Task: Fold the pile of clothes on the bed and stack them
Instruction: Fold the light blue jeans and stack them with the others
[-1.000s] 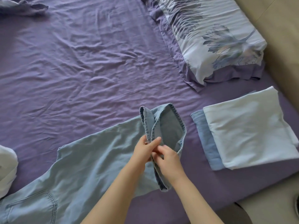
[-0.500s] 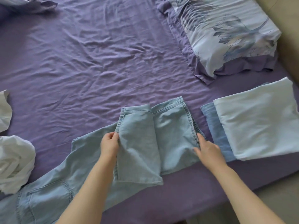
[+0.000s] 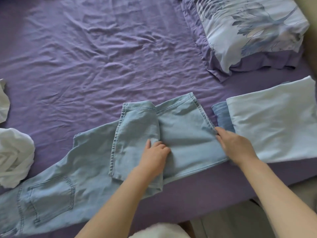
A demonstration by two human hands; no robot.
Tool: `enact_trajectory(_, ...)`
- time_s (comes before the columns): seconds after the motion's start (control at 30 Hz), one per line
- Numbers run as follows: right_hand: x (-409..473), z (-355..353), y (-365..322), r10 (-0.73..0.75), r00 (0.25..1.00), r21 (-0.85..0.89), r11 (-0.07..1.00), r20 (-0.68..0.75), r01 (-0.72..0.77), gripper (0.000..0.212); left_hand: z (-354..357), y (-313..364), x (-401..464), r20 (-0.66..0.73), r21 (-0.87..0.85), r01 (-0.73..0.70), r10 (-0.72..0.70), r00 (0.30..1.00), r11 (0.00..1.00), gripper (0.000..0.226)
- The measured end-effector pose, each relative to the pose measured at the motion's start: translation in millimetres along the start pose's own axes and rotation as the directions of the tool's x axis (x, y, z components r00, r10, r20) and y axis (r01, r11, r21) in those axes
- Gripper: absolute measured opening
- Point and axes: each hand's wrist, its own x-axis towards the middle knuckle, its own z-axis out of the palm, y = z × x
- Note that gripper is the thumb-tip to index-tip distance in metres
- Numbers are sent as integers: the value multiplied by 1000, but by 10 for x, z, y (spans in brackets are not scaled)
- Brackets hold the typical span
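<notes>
Light blue jeans (image 3: 82,170) lie across the near edge of the bed, their leg ends folded back over themselves. My left hand (image 3: 155,154) presses on the middle of that folded part, fingers curled on the cloth. At the fold's right edge my right hand (image 3: 235,145) grips the denim. Right of the jeans sits a stack of folded clothes: a pale white-blue piece (image 3: 277,124) on top of a darker blue one (image 3: 223,117). Crumpled white clothes (image 3: 14,155) lie at the left edge.
The purple sheet (image 3: 103,57) covers the bed and is wrinkled. A floral pillow (image 3: 248,28) lies at the back right. The bed's near edge runs along the bottom, with floor (image 3: 240,224) beyond it on the right.
The raised leg ends were laid down flat. My hands parted, then the left hand slid right from the fold's left edge to its middle. My right hand stays at the right edge.
</notes>
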Motion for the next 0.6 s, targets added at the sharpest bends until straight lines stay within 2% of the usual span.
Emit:
enact_trajectory(0.07, 67, -79, 78, 11, 998, -106, 994, 66, -4, 40, -10, -97, -9, 1, 39, 27, -27, 1000, 999, 34)
enact_trajectory(0.13, 96, -85, 68, -29, 997, -192, 980, 77, 44, 53, -28, -119, 1, 101, 124, -35, 23, 995, 992, 41)
enact_trajectory(0.17, 102, -71, 45, -72, 995, -229, 970, 68, 86, 61, -26, -84, 12, 156, 153, -75, 51, 986, 985, 48)
enact_trajectory(0.2, 96, -36, 6, -145, 989, -256, 957, -15, 136, 64, -3, -22, 23, 203, 170, -100, 65, 977, 980, 55)
enact_trajectory(0.23, 78, 6, -43, -234, 966, -275, 941, -113, 196, 59, 30, 52, 35, 234, 177, -114, 70, 970, 978, 59)
enact_trajectory(0.27, 53, 48, -107, -322, 934, -280, 921, -153, 272, 49, 68, 127, 44, 246, 176, -122, 76, 966, 977, 62)
enact_trajectory(0.3, 17, 111, -159, -414, 900, -281, 887, -138, 365, 42, 103, 195, 51, 247, 180, -132, 85, 965, 975, 63)
enact_trajectory(0.33, -19, 183, -204, -492, 869, -273, 845, -56, 461, 38, 129, 252, 54, 240, 196, -143, 94, 966, 970, 62)
enact_trajectory(0.37, -69, 264, -243, -500, 858, -246, 823, 116, 512, 38, 139, 298, 59, 229, 220, -154, 103, 968, 963, 58)
enact_trajectory(0.4, -110, 335, -286, -427, 858, -222, 842, 286, 492, 39, 146, 331, 62, 216, 242, -163, 111, 970, 956, 51)
enact_trajectory(0.43, -138, 408, -321, -320, 873, -222, 882, 369, 417, 38, 148, 355, 63, 208, 261, -172, 118, 971, 950, 44)
enact_trajectory(0.5, -154, 475, -426, -185, 909, -227, 932, 374, 283, 37, 130, 394, 62, 212, 270, -184, 128, 969, 945, 34)
enact_trajectory(0.6, -75, 498, -622, -154, 917, -103, 973, 369, 205, 52, 111, 419, 88, 246, 188, -176, 127, 961, 966, 32)
